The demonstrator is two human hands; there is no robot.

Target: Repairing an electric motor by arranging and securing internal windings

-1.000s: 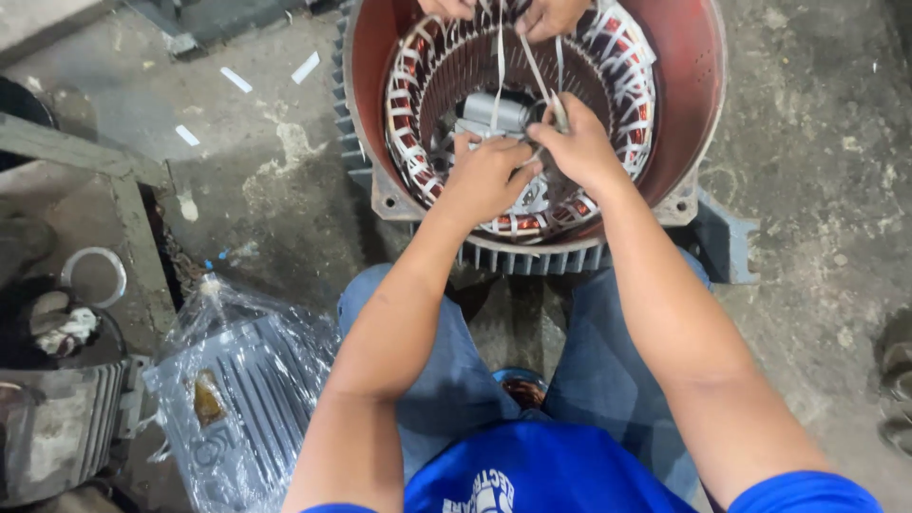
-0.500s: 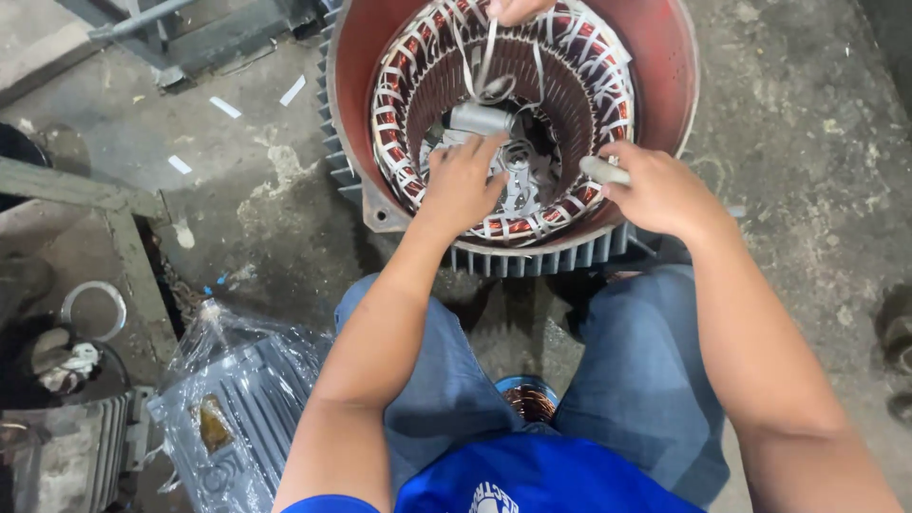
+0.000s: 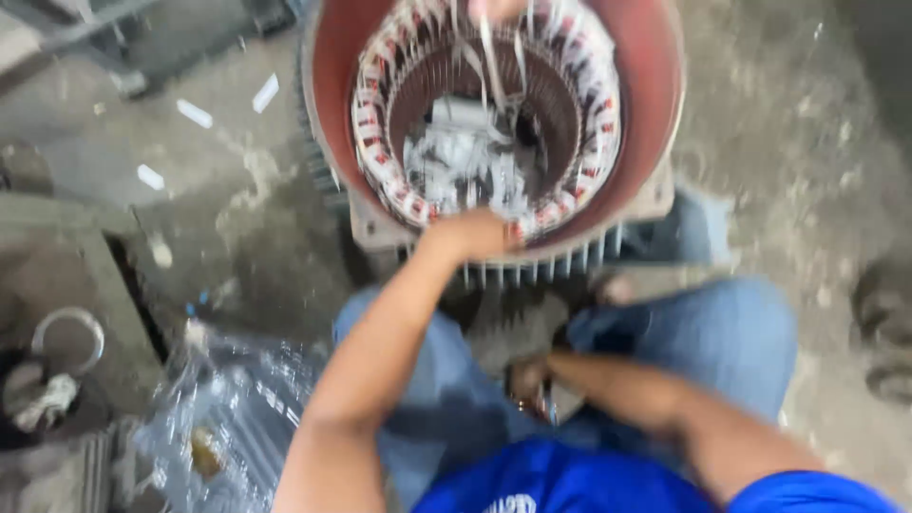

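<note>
My left hand [image 3: 480, 235] rested on the near rim of the red motor housing [image 3: 655, 114], fingers curled over the edge of the copper windings [image 3: 380, 152], though the blur kept me from telling whether it gripped anything. My right hand [image 3: 527, 380] sat low between my knees, well apart from the housing, and I could not tell how open it was. Beside my left elbow lay a plastic-wrapped motor [image 3: 228, 418].

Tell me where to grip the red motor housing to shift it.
Probably grip the red motor housing by its outer rim, from the near side where the left hand rests. The bore is full of windings and loose wires, so stay outside.
</note>
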